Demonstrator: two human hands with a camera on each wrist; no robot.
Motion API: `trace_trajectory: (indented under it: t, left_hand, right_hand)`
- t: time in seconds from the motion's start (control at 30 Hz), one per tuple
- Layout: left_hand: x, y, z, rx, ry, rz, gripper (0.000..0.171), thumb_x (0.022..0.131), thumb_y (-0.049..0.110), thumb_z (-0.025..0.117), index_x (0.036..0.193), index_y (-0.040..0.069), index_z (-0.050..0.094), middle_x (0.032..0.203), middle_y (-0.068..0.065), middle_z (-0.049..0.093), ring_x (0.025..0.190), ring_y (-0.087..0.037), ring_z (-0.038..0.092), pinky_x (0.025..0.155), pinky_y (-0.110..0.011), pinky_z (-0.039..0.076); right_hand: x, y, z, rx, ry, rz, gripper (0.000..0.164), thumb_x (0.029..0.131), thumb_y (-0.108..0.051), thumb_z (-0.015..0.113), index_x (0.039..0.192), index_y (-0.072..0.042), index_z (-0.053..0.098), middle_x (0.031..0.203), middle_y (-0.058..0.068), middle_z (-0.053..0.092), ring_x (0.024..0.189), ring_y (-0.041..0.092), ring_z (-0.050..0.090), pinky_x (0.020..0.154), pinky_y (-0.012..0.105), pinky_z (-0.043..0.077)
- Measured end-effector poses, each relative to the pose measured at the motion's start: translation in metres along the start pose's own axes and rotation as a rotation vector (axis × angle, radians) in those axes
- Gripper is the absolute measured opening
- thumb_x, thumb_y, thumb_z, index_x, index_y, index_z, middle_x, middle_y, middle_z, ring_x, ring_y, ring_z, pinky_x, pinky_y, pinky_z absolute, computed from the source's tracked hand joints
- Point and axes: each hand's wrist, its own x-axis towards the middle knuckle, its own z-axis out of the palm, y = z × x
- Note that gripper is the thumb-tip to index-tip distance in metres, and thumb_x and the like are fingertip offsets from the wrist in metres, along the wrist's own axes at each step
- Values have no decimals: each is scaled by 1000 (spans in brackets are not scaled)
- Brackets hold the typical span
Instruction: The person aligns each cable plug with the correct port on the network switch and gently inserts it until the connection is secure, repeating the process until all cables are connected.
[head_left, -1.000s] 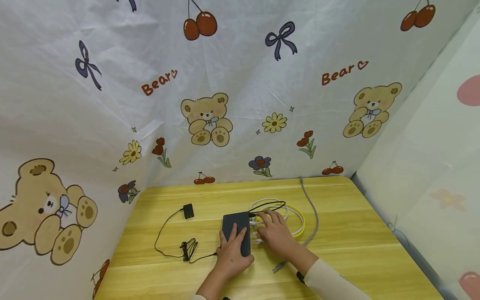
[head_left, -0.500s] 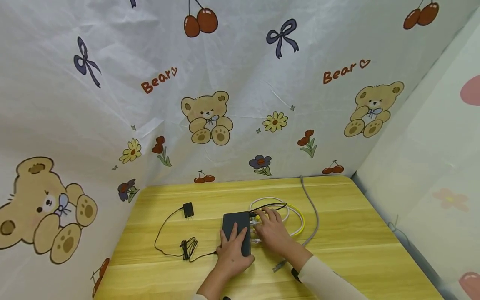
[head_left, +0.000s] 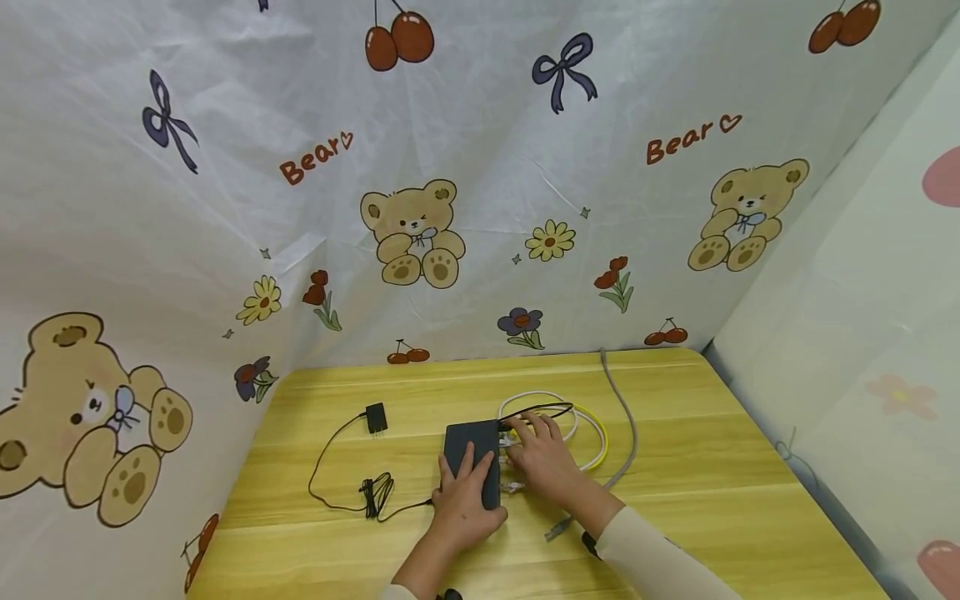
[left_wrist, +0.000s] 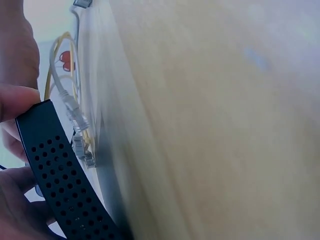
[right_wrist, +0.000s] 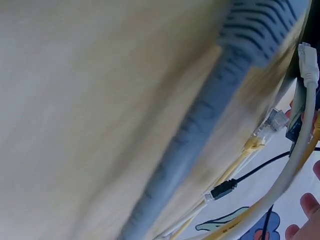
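A flat black box lies on the table; its perforated side faces the left wrist camera. My left hand rests on it, fingers spread straight over the top and thumb at the near right corner. At the box's right side, my right hand pinches a network cable's plug end between bent fingers and thumb, mostly hidden by the hand. Just below the thumb, another clear plug sits beside the box. In the right wrist view, a white cable rises to the box and a yellow-sleeved plug lies farther back.
White and yellow cable loops spread behind my right hand. A grey network cable curves along the right, its plug near my right forearm. To the left lie a black power adapter and its bundled cord on the wooden table.
My right hand has shifted slightly left, its thumb closer to the box's side and covering more of the plugs. The left hand and the box have stayed in place.
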Motion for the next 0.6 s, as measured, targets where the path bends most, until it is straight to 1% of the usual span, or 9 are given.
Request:
trace_trajectory:
  t: [0.2,0.37,0.43,0.6]
  left_hand:
    - [1,-2,3,22,-5,-2,86,73,38,78,152,28,45,166,-10,20,144,-61,0,90,-83,26]
    - [0,-2,3,31,-1,20,86,73,37,78,152,27,45,165,-11,22,144,-61,1,90,-83,27]
    - [-1,-1,3,33,3,25,87,72,37,78,151,26,46,165,-11,22,143,-62,2,89,-82,28]
    - [-2,0,2,31,7,16,87,71,37,79,151,26,46,164,-12,23,143,-62,3,89,-83,28]
  right_hand:
    - [3,-3,-1,-30,-16,-13,10,90,-34,74,88,-25,78,135,4,57,130,34,48,104,58,38]
    - [3,-6,1,-44,27,-40,9,89,-32,75,84,-24,77,131,4,60,129,34,50,100,57,42]
    - [3,-7,2,-36,47,-38,8,87,-31,77,82,-24,76,130,5,61,128,34,50,98,57,42]
    - [2,-7,4,-14,61,-28,10,88,-30,76,81,-22,76,130,8,60,125,36,49,100,56,40]
